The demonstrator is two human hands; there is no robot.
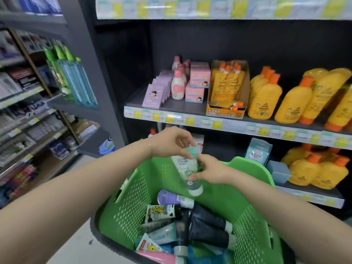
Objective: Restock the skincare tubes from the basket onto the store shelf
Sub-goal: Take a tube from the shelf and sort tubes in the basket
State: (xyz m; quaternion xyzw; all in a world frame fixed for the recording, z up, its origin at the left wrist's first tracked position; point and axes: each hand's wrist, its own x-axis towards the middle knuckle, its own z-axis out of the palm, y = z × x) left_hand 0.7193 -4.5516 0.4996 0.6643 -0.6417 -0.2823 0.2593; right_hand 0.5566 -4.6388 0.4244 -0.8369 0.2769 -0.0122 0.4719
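Together, both hands [190, 159] clamp a pale, seemingly teal-ended tube [187, 170], cap down.

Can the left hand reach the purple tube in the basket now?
Probably not yet: the left hand and right hand both grip a pale green tube above the green basket. The purple tube itself lies uncovered.

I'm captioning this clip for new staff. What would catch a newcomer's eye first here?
Both hands, left hand and right hand, hold one pale tube above the green basket. More tubes lie piled inside it. Bright yellow bottles line the shelf at right.
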